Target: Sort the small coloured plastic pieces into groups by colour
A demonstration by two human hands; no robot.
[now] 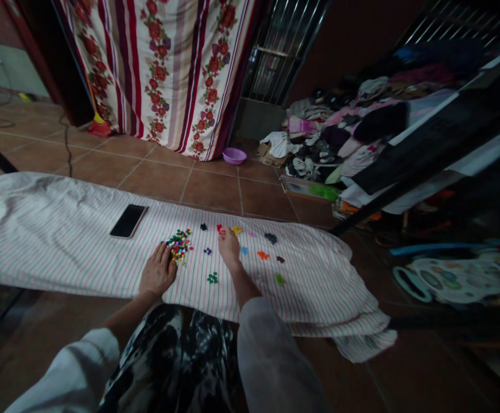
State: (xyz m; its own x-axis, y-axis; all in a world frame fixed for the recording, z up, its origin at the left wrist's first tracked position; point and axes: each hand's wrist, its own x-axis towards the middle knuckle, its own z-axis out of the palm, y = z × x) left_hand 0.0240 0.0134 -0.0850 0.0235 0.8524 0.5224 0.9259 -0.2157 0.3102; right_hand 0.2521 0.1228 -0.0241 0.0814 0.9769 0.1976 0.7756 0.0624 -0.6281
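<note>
A mixed pile of small coloured pieces (pixel 181 243) lies on the striped cloth (pixel 81 252). My left hand (pixel 159 268) rests flat at the pile's left edge, fingers stretched out. My right hand (pixel 229 245) is closed, its fingertips at the small red group (pixel 219 228); whether a piece is between them is too small to tell. Around it lie single-colour groups: black (pixel 204 227), purple (pixel 207 250), green (pixel 212 278), yellow (pixel 236 229), blue (pixel 244 250), orange (pixel 262 255), dark grey (pixel 271 237), brown (pixel 280 259) and light green (pixel 279 279).
A phone (pixel 129 221) lies on the cloth left of the pile. Beyond the cloth are a floral curtain (pixel 159 74), a purple basin (pixel 234 156) and a heap of clothes (pixel 336 126). A dark bar (pixel 379 201) slants up at the right.
</note>
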